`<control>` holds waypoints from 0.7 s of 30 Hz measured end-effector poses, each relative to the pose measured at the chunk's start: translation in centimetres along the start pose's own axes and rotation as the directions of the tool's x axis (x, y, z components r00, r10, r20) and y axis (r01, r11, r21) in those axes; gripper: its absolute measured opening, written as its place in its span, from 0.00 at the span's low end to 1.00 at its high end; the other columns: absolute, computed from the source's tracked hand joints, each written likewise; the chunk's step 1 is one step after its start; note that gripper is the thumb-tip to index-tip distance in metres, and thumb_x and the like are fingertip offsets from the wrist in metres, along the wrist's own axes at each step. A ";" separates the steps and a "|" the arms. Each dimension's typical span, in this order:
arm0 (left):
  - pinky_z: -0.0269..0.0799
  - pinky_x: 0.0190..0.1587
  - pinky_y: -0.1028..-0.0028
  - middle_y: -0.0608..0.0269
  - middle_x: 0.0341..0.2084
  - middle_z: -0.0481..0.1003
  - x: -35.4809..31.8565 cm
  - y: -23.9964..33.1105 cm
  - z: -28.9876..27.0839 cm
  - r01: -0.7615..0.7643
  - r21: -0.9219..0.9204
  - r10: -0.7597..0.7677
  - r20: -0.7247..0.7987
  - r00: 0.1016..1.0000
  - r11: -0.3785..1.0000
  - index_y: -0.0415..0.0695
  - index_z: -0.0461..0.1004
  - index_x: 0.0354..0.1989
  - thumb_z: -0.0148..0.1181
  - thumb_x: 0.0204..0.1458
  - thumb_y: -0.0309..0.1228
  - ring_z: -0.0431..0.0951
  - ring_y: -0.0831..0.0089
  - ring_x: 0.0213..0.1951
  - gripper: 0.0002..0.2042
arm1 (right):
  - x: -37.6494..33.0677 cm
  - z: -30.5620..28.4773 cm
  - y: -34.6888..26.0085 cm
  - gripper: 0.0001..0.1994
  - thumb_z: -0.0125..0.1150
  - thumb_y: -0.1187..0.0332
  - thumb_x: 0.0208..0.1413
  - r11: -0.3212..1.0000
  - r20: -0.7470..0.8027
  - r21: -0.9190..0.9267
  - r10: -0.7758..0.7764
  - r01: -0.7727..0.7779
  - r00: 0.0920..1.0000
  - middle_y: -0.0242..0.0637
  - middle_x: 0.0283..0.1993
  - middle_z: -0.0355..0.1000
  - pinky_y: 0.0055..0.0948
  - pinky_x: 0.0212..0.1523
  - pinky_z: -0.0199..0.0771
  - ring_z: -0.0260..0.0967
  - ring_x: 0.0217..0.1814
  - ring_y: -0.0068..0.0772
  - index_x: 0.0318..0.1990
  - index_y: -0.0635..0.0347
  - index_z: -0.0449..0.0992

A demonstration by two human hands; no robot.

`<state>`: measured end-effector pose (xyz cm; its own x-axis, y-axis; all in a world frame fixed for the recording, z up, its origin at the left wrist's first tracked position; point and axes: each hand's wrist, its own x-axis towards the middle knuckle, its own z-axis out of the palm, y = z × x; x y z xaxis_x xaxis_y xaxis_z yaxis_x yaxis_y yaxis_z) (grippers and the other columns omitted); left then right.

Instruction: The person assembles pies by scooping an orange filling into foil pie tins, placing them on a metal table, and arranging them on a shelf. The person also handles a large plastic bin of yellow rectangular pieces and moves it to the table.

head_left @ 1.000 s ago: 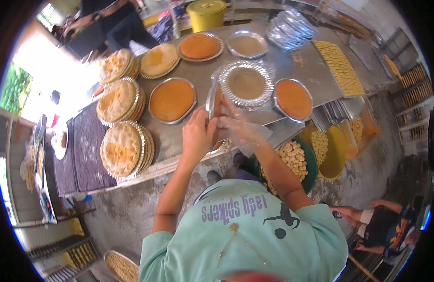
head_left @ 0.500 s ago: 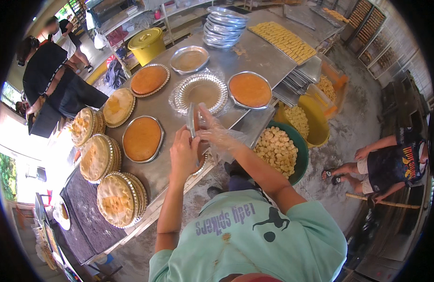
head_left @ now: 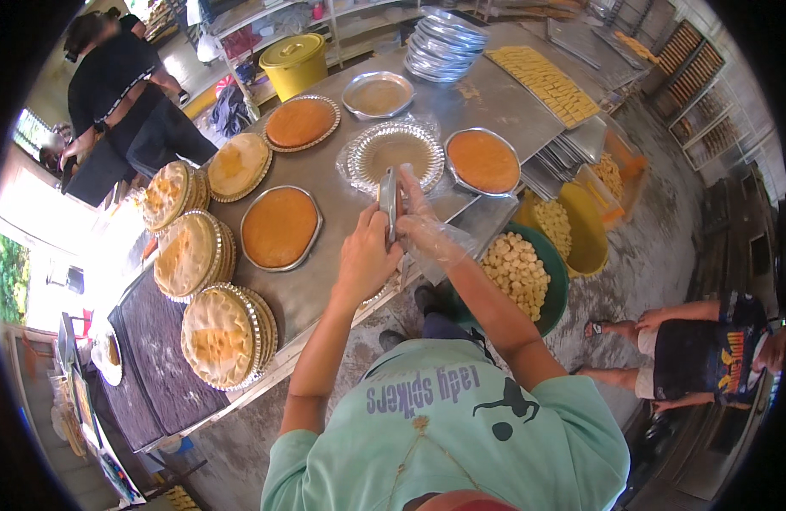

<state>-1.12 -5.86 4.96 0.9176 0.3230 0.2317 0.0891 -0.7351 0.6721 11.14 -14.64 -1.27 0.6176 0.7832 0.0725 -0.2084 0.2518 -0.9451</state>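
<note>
My left hand (head_left: 367, 258) is bare and grips a round metal pan (head_left: 387, 200) that stands nearly on edge, seen from its rim. My right hand (head_left: 422, 223), in a clear plastic glove, presses on the pan's other side with its fingers up; an orange surface shows there in part. Just beyond both hands lies a fluted foil pie plate (head_left: 363, 162) on clear plastic. To its right sits an orange cake in a pan (head_left: 483, 160). Left of my hands is another orange cake (head_left: 280, 227). Below my hands, a plate rim at the table edge is mostly hidden.
Stacked pies in foil plates (head_left: 223, 336) line the table's left. Beyond are an orange cake (head_left: 302, 123), a shallow pan (head_left: 378, 94), stacked pans (head_left: 445, 47) and a pastry tray (head_left: 543, 83). Right stand a green tub (head_left: 560, 285) and yellow tub (head_left: 590, 226). Other people (head_left: 708, 349) are nearby.
The view has shifted, so the table's things sit farther right. The pan stays between my hands, still on edge. The person at right has changed stance, and the stick there no longer shows.
</note>
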 end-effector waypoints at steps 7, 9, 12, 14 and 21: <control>0.68 0.33 0.58 0.49 0.49 0.67 0.2 -0.5 0.9 0.015 0.008 -0.014 -0.173 0.985 1.000 0.39 0.64 0.28 0.61 0.40 0.29 0.73 0.48 0.34 0.12 | 0.1 1.4 -0.8 0.44 0.45 0.80 0.38 0.999 -0.068 -0.049 -0.019 0.016 0.998 0.44 0.66 0.46 0.29 0.59 0.59 0.53 0.63 0.38 0.68 0.58 0.35; 0.68 0.32 0.58 0.50 0.48 0.68 0.2 -0.7 0.9 0.043 0.014 -0.040 -0.199 0.979 0.999 0.39 0.64 0.28 0.62 0.39 0.29 0.73 0.49 0.34 0.13 | -0.2 1.1 -0.7 0.41 0.48 0.77 0.44 0.994 -0.160 0.081 0.087 -0.075 0.983 0.44 0.65 0.47 0.29 0.58 0.60 0.54 0.63 0.38 0.67 0.58 0.37; 0.68 0.32 0.59 0.52 0.47 0.68 0.0 -0.5 1.0 0.103 -0.013 -0.103 -0.199 0.974 0.995 0.39 0.65 0.28 0.63 0.39 0.30 0.74 0.50 0.33 0.13 | -0.6 -0.1 0.4 0.36 0.52 0.71 0.51 0.881 -0.153 0.436 0.276 -0.186 0.949 0.40 0.61 0.53 0.30 0.55 0.63 0.58 0.59 0.35 0.67 0.56 0.42; 0.69 0.33 0.60 0.55 0.46 0.68 -0.1 -0.1 1.6 0.138 -0.033 -0.142 -0.194 0.971 0.990 0.39 0.66 0.28 0.63 0.40 0.30 0.74 0.51 0.32 0.12 | -0.8 -1.4 1.9 0.35 0.53 0.68 0.53 0.642 0.158 0.705 0.273 -0.302 0.949 0.35 0.54 0.61 0.30 0.52 0.66 0.64 0.53 0.29 0.66 0.54 0.42; 0.71 0.33 0.61 0.56 0.38 0.68 2.8 3.7 3.9 -0.078 0.284 0.160 -0.279 0.947 0.956 0.40 0.68 0.27 0.59 0.40 0.29 0.72 0.55 0.35 0.09 | -1.6 -0.6 5.7 0.24 0.43 0.58 0.61 0.981 -0.100 0.084 -0.165 0.174 0.981 0.36 0.58 0.59 0.38 0.58 0.62 0.59 0.59 0.35 0.63 0.53 0.52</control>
<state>3.30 -9.95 5.38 0.7748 0.3546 0.5234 0.1238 -0.8970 0.4244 9.44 -14.78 -7.00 0.7163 0.6699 0.1954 -0.1606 0.4307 -0.8881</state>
